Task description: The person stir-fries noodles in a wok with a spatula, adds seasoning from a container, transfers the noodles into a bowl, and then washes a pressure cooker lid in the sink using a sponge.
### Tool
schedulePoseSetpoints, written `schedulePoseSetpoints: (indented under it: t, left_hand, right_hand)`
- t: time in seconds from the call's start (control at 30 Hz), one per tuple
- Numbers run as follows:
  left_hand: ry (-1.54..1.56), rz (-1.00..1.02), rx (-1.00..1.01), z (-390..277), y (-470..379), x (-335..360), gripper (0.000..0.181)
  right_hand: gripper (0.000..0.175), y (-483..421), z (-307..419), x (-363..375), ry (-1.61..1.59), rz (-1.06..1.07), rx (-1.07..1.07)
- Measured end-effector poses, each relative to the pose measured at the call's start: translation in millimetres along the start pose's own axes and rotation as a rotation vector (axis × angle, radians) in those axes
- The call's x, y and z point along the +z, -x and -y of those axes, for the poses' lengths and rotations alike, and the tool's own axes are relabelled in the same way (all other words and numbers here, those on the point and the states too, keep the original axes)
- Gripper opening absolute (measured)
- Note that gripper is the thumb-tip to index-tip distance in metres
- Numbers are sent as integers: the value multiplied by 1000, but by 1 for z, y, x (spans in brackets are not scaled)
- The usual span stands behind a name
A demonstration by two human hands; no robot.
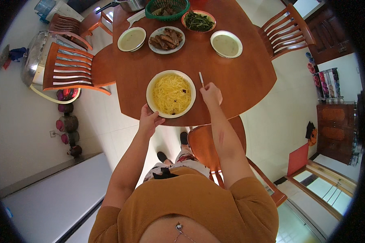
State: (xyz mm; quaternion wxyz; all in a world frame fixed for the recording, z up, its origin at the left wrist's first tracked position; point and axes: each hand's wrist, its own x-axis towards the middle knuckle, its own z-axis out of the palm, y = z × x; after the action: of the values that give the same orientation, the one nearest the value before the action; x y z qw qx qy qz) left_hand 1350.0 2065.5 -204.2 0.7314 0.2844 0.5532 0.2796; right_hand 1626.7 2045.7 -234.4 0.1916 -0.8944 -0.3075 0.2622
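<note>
A cream bowl (150,102) of shredded yellow food, likely potato (172,92), with a few dark bits stands near the front edge of the wooden table. At its lower left side, my left hand (149,120) has its fingers and thumb around the rim. My right hand (212,94) is closed over the tabletop to the right of the bowl. From it a slim, pale utensil handle (201,79) sticks out away from me; its other end is hidden.
On the wooden table (243,82) farther back are two soup bowls (132,39) (226,44), a plate of browned meat (166,40), a dish of greens (198,21), a green basket (167,9), a cleaver (135,18) and a pot (132,4). Chairs (70,66) (287,30) (216,142) flank the table.
</note>
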Motion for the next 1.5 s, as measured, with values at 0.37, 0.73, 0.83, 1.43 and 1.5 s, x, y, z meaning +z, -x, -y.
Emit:
schedulePoseSetpoints:
  t: [0.37,0.73,0.83,1.43,1.5]
  left_hand:
    - [-23,16,40,-52,-98,142,63]
    - [-15,35,26,-14,-79,90,58]
    - [-194,94,-21,23,-24,24,54]
    - [-223,-659,-229,326,272,-288,26]
    - [-295,-621,-274,351,303,-291,21]
  right_hand:
    - [19,87,-136,-71,-582,-75,49]
    - [26,25,-104,-60,-121,-192,-6]
    - [27,7,-107,-49,26,-185,-6]
    - [17,176,-83,44,-117,-18,-666]
    - [20,230,-74,100,-104,231,-865]
